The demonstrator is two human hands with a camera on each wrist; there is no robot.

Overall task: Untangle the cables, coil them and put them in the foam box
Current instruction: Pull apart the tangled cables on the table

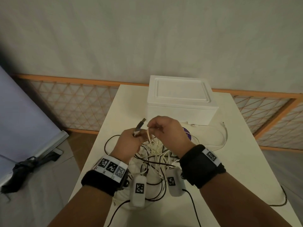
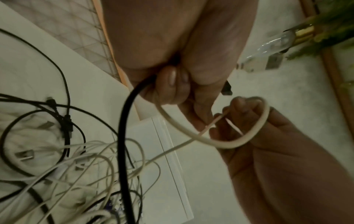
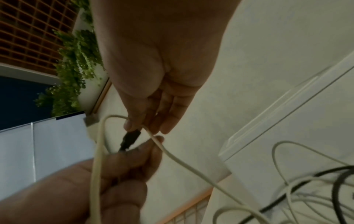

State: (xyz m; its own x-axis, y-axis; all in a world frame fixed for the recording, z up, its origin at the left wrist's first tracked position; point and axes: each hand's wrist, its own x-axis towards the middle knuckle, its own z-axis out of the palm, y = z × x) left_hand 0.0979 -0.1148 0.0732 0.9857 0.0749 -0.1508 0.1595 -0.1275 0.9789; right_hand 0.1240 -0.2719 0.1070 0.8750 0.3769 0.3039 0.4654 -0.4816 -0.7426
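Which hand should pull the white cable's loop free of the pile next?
Right, probably. The right hand already pinches the white cable loop, while the left hand grips the plug ends and can anchor them above the tangle.

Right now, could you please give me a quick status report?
Left hand grips plug ends. Right hand pinches white cable. Cables tangled; foam box lidded.

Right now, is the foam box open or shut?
Shut. The lid sits flat on the foam box, with only a thin seam between them, and none of the inside shows.
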